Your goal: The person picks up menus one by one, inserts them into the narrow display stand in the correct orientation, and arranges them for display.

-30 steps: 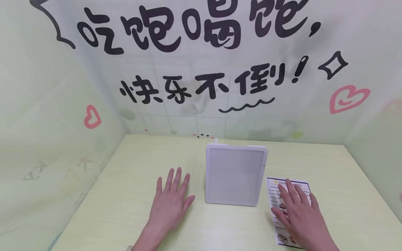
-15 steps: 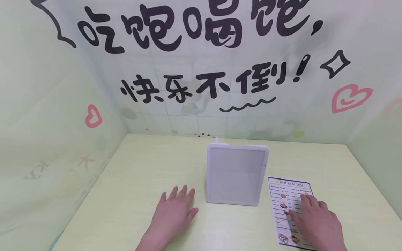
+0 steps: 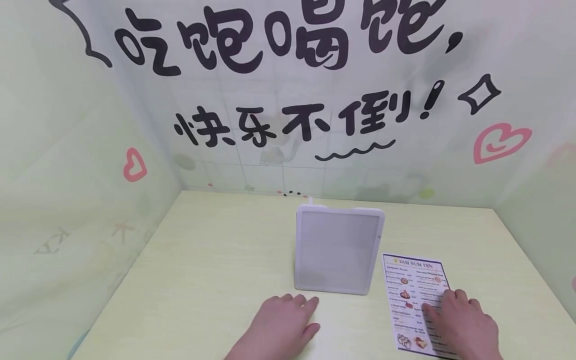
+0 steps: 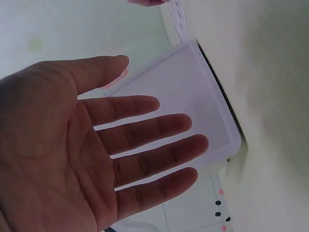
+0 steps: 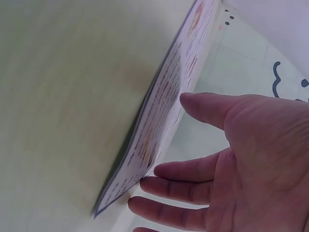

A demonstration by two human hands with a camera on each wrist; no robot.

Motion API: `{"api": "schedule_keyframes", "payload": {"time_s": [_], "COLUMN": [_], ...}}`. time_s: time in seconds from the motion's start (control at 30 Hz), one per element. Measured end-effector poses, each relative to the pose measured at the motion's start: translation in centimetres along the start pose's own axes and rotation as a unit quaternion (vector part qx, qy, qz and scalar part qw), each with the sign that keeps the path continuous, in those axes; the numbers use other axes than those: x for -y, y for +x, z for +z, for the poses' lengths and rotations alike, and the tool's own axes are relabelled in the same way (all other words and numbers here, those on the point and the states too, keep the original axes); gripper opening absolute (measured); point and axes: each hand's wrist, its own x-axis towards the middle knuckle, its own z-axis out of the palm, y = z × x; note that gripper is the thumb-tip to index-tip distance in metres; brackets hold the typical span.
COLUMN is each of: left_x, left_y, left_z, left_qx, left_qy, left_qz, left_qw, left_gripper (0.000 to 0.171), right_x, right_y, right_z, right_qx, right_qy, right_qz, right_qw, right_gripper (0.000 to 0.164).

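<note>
In the head view, a white-framed panel (image 3: 339,252) stands propped upright on the table, its grey face toward me. My left hand (image 3: 281,325) hovers over or rests on the table just in front of its lower left corner, holding nothing. The left wrist view shows that hand's fingers (image 4: 161,157) spread and fairly straight, the panel beyond them. To the right lies a printed menu (image 3: 407,305) headed "DIM SUM INN". My right hand (image 3: 470,322) is at its right edge, thumb over the sheet. In the right wrist view, the fingertips (image 5: 166,171) are close to the menu's edge; contact is unclear.
The pale wood-grain table (image 3: 202,240) is bounded by printed cloth walls at the back and both sides. Large black lettering covers the back cloth (image 3: 252,175). A small prop (image 3: 310,201) pokes up behind the panel's top edge.
My left hand has drawn back toward me, then moved right to the panel's front. The right hand has slid from the top of the menu to its right edge, uncovering the print.
</note>
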Motion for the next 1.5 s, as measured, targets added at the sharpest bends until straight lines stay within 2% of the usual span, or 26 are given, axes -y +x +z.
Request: {"api": "schedule_keyframes", "payload": {"time_s": [0.2,0.4,0.47,0.57,0.7,0.87,1.07,1.3,1.5], "left_x": [-2.8,-5.6,-6.2,-7.2,-8.4,-9.9,-10.9,-11.3,-11.4], "left_y": [2.6,5.5,6.3,7.5,9.0,10.6,11.4,11.4,11.5], "left_z": [0.5,1.3,1.8,2.4,3.4,4.4,5.1,5.9,6.2], "left_qx": [0.042,0.102,0.11,0.115,0.114,0.134,0.148,0.155,0.166], "left_qy": [-0.053,-0.087,-0.094,-0.109,-0.109,-0.076,-0.055,-0.001,0.014], "left_qz": [0.065,0.12,0.134,0.139,0.127,0.126,0.127,0.143,0.152], "left_qw": [0.9956,0.9837,0.9803,0.9776,0.9792,0.98,0.9793,0.9774,0.9743], "left_gripper": [0.019,0.021,0.02,0.02,0.033,0.053,0.059,0.057,0.057], "right_x": [0.2,0.3,0.1,-0.4,-0.8,-0.7,-0.6,-0.7,-0.7], "right_y": [0.3,0.8,0.8,0.9,0.8,0.7,0.7,0.9,0.8], "right_z": [-0.1,-0.3,-0.3,-0.5,-0.7,-0.8,-0.8,-0.5,-0.4], "right_qx": [0.013,0.034,0.044,0.055,0.059,0.056,0.061,0.065,0.059], "right_qy": [-0.001,0.016,0.022,0.029,0.033,0.033,0.035,0.036,0.062], "right_qz": [0.011,0.041,0.049,0.057,0.05,0.044,0.053,0.054,0.049], "right_qw": [1.0,0.998,0.998,0.996,0.996,0.997,0.996,0.996,0.995], "right_gripper": [0.061,0.066,0.07,0.076,0.079,0.079,0.081,0.079,0.07]}}
